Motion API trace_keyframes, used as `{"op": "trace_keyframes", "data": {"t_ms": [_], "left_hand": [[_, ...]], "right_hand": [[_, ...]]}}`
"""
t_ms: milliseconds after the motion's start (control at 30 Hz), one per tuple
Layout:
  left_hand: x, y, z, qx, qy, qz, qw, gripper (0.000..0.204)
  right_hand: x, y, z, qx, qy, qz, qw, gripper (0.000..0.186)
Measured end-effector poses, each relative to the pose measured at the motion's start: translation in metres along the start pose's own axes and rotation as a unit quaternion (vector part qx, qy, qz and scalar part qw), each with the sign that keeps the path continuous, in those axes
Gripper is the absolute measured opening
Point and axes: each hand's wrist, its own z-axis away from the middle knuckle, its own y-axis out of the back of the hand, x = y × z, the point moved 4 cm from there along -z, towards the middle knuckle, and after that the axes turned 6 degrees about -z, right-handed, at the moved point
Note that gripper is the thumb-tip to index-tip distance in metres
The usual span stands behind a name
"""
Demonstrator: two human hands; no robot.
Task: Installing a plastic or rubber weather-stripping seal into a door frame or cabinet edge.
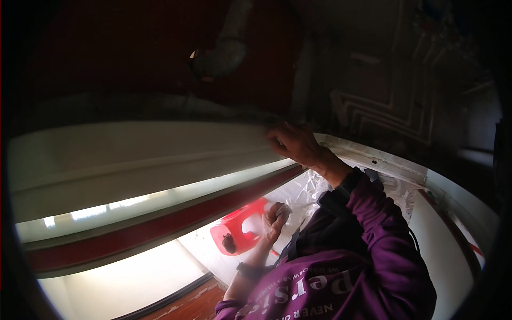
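Dark red surface (133,48), pale pipe (229,53), bright wall (144,272), reddish-brown floor (197,304)

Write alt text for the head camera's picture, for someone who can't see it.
A person in a purple sweatshirt has their right hand up by the end of a long pale panel, against a dark background. Their curled left hand appears lower, at the edge of a red object, with pale shreds to the right.
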Motion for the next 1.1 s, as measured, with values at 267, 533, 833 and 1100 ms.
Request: {"op": "trace_keyframes", "data": {"t_ms": [267, 533, 833, 1100], "left_hand": [[0.001, 0.001, 0.000, -0.034, -0.009, -0.030, 0.999, 0.019], [0.001, 0.002, 0.000, -0.025, 0.012, -0.066, 0.997, 0.020], [-0.013, 0.004, 0.002, -0.002, -0.005, -0.040, 0.999, 0.022], [-0.015, 0.003, 0.001, 0.001, -0.027, -0.017, 0.999, 0.034]], "right_hand": [[0.000, 0.027, 0.007, 0.092, -0.071, -0.028, 0.993, 0.020], [-0.006, 0.011, 0.007, 0.027, -0.013, -0.019, 0.999, 0.017], [-0.009, 0.012, -0.002, 0.006, 0.005, 0.021, 1.000, 0.016], [0.015, 0.038, 0.006, 0.138, -0.079, -0.003, 0.987, 0.019]]}}
